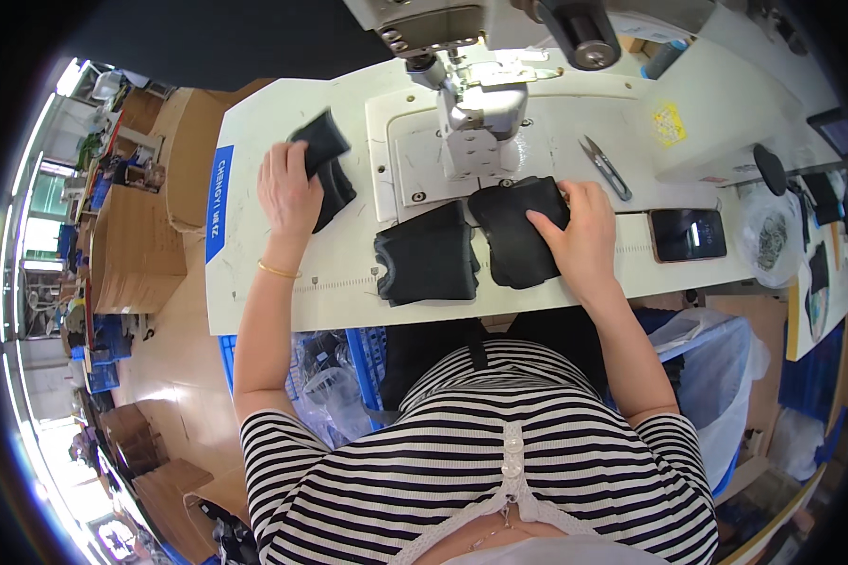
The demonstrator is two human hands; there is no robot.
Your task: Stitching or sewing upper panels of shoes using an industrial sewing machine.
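Pinched in my left hand [289, 191] is a black fabric piece [321, 141], raised a little and slightly blurred. Just below it, more black fabric pieces [335, 195] lie on the white sewing table [339, 292]. My right hand [589, 235] grips the right edge of a stack of black fabric pieces [513, 235], thumb on top and fingers around the far corner. A second black stack [429, 256] lies flat beside it, to the left. Both stacks are close in front of the sewing machine [485, 113].
Thread snips [606, 169] and a phone [688, 234] lie on the table's right side. Beyond the phone is a clear plastic bag [771, 235] of small items. Blue crates [366, 363] and a lined bin [716, 386] stand below the table. Cardboard boxes [137, 250] are at the left.
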